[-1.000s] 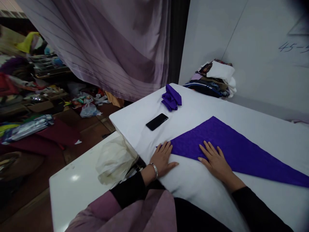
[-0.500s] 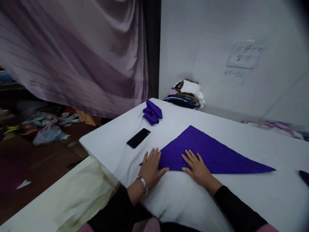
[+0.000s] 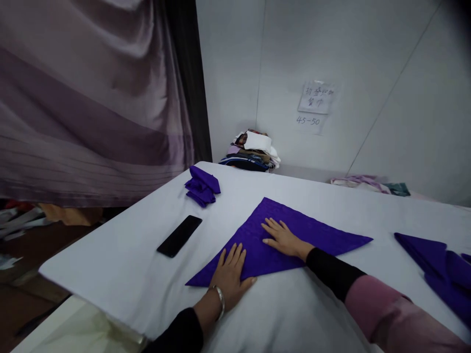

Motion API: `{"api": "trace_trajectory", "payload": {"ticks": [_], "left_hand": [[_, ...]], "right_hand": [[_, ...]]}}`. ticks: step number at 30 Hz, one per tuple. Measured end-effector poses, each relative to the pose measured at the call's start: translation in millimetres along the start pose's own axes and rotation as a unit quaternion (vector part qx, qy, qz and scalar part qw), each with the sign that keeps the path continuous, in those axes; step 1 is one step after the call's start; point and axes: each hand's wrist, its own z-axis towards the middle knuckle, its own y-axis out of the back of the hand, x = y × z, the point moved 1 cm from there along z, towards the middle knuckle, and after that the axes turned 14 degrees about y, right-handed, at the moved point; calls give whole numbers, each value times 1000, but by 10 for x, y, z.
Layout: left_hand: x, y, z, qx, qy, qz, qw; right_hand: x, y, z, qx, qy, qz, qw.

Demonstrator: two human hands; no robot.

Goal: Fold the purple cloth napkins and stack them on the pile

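Note:
A purple cloth [image 3: 272, 255] lies folded into a triangle on the white-covered table [image 3: 147, 289]. My left hand [image 3: 231, 270], with a silver bangle at the wrist, rests on its lower left part, palm down and fingers stretched out. Near the middle of the triangle, my right hand [image 3: 282, 237] lies flat on the fabric with its fingers spread. Neither hand grips anything. The cloth's long edge faces me, and its peak points away.
A black phone [image 3: 180, 236] lies left of the cloth, with a bundled purple cloth [image 3: 202, 186] behind it. More purple cloth [image 3: 434, 269] lies at the right. Beyond the far edge are a clothes pile [image 3: 250, 151] and a wall with paper notes [image 3: 315, 98]. A curtain [image 3: 91, 98] hangs at left.
My view has swung to the right, bringing more purple cloth into sight there. My right hand has slid farther up the triangle, away from its near edge. The left hand stays on the lower left part.

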Motion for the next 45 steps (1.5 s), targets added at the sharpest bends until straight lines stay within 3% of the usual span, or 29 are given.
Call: {"api": "trace_trajectory", "payload": {"ticks": [4, 7, 9, 13, 15, 25, 29, 33, 36, 39, 42, 45], "left_hand": [[0, -14, 3, -2, -1, 7, 1000], [20, -51, 11, -11, -7, 7, 1000], [36, -72, 15, -15, -13, 5, 1000], [52, -87, 20, -23, -17, 9, 1000], [55, -91, 23, -28, -17, 14, 999], [95, -155, 43, -56, -40, 18, 997], [109, -164, 49, -50, -40, 14, 998], [132, -197, 56, -65, -40, 20, 997], [150, -244, 62, -86, -42, 25, 995], [154, -279, 76, -89, -40, 33, 995], [138, -271, 92, -80, -31, 45, 995], [110, -227, 101, -66, -20, 57, 996]], "right_hand": [[-639, 81, -12, 0, -89, -58, 994], [-927, 151, -42, -23, -194, -92, 976], [-912, 150, 2, -29, -180, -105, 978], [-616, 47, 237, -10, -17, -75, 997], [-532, 15, 372, 4, 23, -54, 998], [-976, 123, 783, -6, -31, -57, 998], [-1012, 208, 844, -3, -76, -60, 995], [-660, 225, 605, -14, -48, -47, 998], [-246, 102, 193, -2, 38, -6, 999], [-28, -34, -203, 16, 61, 25, 998], [-198, -49, -448, 10, 6, 5, 1000], [-642, 77, -595, -9, -78, -31, 996]]}}
